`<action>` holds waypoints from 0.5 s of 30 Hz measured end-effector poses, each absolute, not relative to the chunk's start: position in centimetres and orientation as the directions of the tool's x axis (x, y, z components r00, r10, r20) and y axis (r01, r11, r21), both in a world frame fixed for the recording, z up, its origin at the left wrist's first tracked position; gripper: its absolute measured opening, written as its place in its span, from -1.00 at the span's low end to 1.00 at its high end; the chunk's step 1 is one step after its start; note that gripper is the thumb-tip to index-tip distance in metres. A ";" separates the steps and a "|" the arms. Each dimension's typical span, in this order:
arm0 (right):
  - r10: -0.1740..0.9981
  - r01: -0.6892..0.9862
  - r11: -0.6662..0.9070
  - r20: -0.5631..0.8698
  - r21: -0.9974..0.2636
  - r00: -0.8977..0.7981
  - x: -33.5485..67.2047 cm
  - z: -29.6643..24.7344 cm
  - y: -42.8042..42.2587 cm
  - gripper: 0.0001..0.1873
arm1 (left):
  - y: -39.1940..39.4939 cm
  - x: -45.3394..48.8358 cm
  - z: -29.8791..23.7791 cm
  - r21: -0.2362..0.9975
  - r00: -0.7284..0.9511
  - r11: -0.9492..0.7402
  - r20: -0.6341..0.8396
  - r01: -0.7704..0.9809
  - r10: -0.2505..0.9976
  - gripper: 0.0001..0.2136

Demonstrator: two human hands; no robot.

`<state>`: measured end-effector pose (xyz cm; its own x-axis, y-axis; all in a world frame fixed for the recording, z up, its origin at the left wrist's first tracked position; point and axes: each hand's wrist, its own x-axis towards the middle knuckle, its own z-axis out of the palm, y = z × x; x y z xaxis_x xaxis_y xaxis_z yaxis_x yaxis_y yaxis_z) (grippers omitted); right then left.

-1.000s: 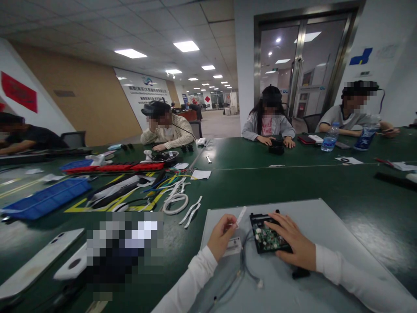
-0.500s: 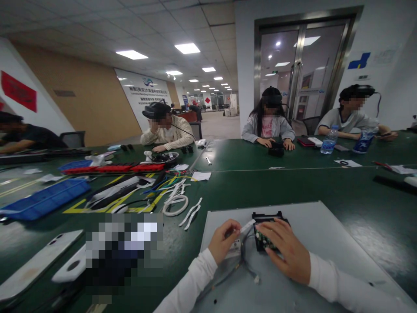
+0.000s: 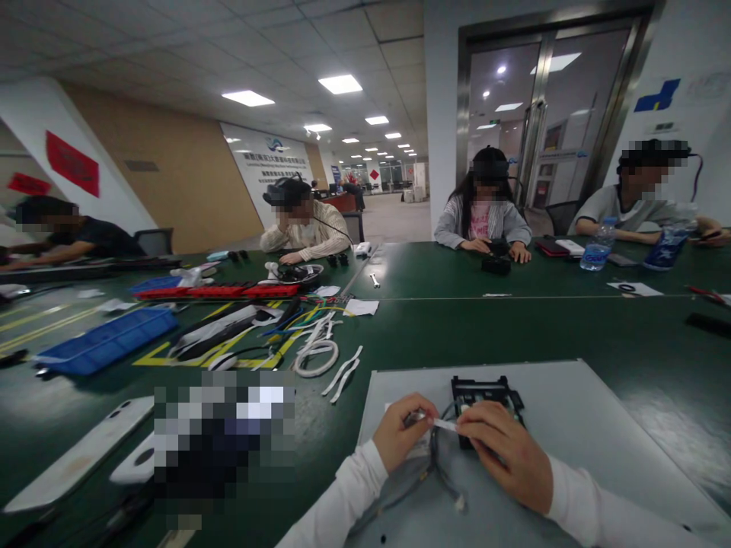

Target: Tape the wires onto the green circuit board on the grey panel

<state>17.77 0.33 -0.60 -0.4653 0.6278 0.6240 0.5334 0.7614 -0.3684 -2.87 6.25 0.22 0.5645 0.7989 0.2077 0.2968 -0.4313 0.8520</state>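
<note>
Now my left hand (image 3: 403,440) has its fingers pinched shut on the left end of a thin white strip (image 3: 445,425). My right hand (image 3: 505,450) pinches the right end. Gray wires (image 3: 435,466) loop just under the strip. A black box (image 3: 485,391) sits just past my right hand, on a gray sheet (image 3: 576,411) on the green table (image 3: 514,327).
</note>
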 end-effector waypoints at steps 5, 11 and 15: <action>0.622 0.515 0.771 0.618 -0.375 -0.480 17.9 -1.0 0.4 -0.72 | 6.1 -2.8 0.5 0.845 0.558 -0.433 0.204 0.314 0.804 -0.87; 0.575 0.483 0.808 0.631 -0.337 -0.521 18.1 -1.0 0.6 -0.73 | 6.3 -2.8 0.1 0.866 0.522 -0.368 0.153 0.338 0.839 -0.82; 0.560 0.473 0.818 0.639 -0.328 -0.526 18.0 -0.8 0.5 -0.75 | 6.6 -2.9 -0.7 0.900 0.477 -0.310 0.138 0.305 0.868 -0.78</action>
<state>17.99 0.51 -0.76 -0.5263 0.5604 0.6395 0.4727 0.8180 -0.3278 -2.91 6.64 -0.65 0.4768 0.8682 0.1376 0.3055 -0.3104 0.9002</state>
